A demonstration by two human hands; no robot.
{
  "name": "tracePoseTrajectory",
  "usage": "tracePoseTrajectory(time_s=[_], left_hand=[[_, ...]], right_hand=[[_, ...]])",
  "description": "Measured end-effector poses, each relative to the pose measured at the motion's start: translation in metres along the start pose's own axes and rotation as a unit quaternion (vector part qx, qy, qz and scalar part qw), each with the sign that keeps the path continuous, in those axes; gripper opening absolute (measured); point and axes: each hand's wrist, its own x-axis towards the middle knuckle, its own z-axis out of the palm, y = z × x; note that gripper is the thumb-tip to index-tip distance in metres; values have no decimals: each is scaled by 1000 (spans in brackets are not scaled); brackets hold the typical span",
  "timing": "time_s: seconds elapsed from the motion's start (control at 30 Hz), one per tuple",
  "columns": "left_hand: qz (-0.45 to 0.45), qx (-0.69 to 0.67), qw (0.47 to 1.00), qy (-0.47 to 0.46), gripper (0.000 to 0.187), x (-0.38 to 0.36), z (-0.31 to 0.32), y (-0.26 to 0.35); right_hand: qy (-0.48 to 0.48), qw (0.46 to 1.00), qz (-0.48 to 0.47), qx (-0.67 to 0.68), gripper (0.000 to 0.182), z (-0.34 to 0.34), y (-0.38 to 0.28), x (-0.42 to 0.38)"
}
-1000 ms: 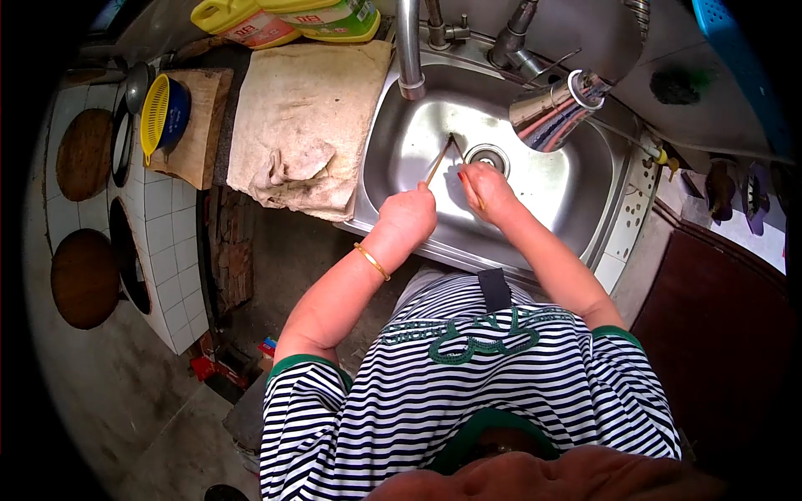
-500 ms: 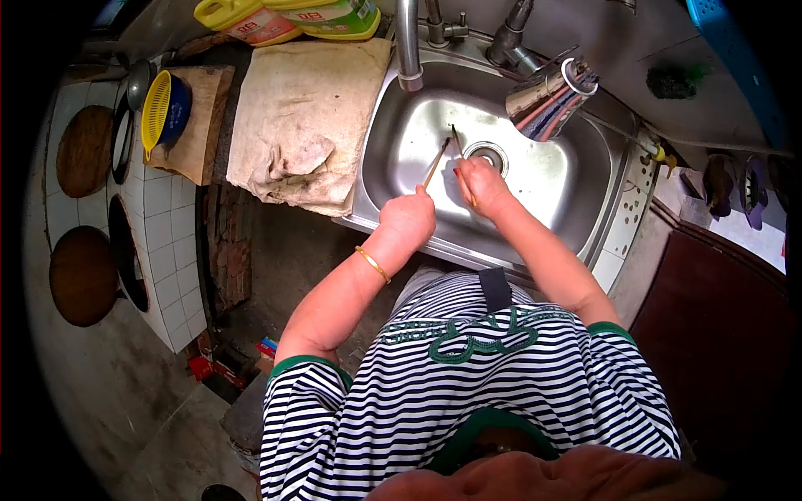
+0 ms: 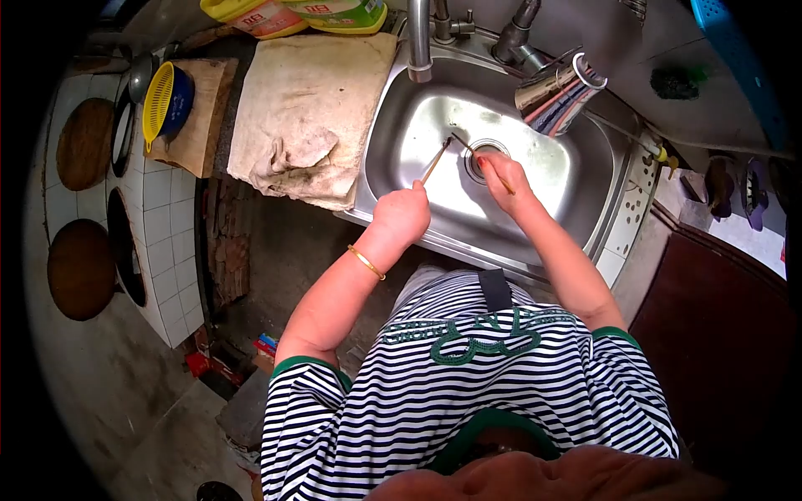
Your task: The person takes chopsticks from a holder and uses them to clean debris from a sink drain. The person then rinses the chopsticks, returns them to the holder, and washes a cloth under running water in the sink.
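Beyond a black-and-white striped shirt (image 3: pixel 476 392), the left hand (image 3: pixel 403 214) is closed in a fist around a thin wooden stick (image 3: pixel 434 163), while the right hand (image 3: pixel 505 178) pinches a second stick (image 3: pixel 465 145). Their dark tips nearly meet inside a stainless-steel sink (image 3: pixel 576 179), beside its drain. A metal faucet (image 3: pixel 419 46) stands behind.

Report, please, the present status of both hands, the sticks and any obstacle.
Left hand grips first stick; right hand grips second stick. Dark tips close together, sink beneath. Faucet spout apart from both hands.
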Motion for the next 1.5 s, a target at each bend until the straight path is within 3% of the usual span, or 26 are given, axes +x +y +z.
tracePoseTrajectory(time_s=[0.67, 1.5], left_hand=[[0, 15, 1000, -3, 36, -1, 7, -3], [35, -12, 998, 60, 32, -10, 3, 2]], right_hand=[[-12, 1000, 8, -27, 15, 15, 7, -6], [-43, 997, 37, -45, 17, 19, 5, -10]])
